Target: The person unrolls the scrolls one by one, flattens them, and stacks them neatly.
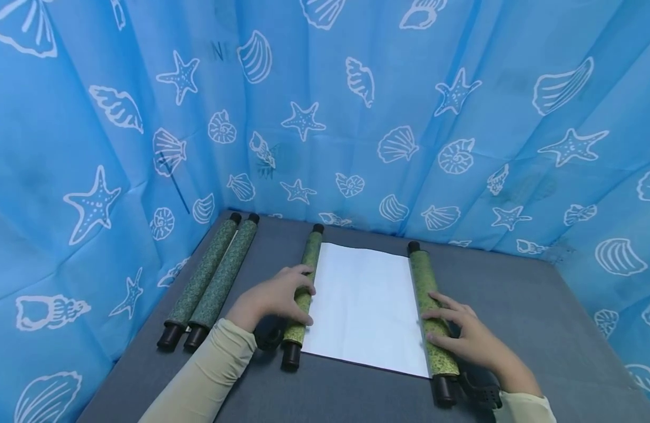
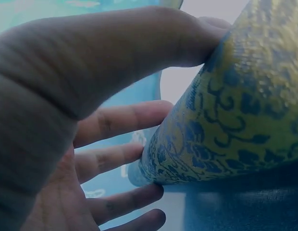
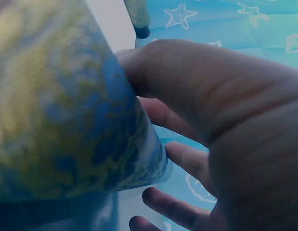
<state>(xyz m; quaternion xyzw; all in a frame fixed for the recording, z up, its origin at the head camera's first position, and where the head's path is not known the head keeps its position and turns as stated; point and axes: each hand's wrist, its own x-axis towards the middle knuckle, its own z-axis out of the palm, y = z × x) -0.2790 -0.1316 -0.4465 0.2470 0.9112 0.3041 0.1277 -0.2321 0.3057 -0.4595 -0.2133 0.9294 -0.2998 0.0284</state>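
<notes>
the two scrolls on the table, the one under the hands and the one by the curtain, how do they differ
The open scroll has its two rollers spread apart with a white sheet showing between them; the closed scroll has its rollers side by side with almost no sheet showing. The left hand and the right hand each rest on a roller of the open scroll; nothing touches the closed scroll. Both have green patterned covering and dark end knobs and lie on the grey table.
</notes>
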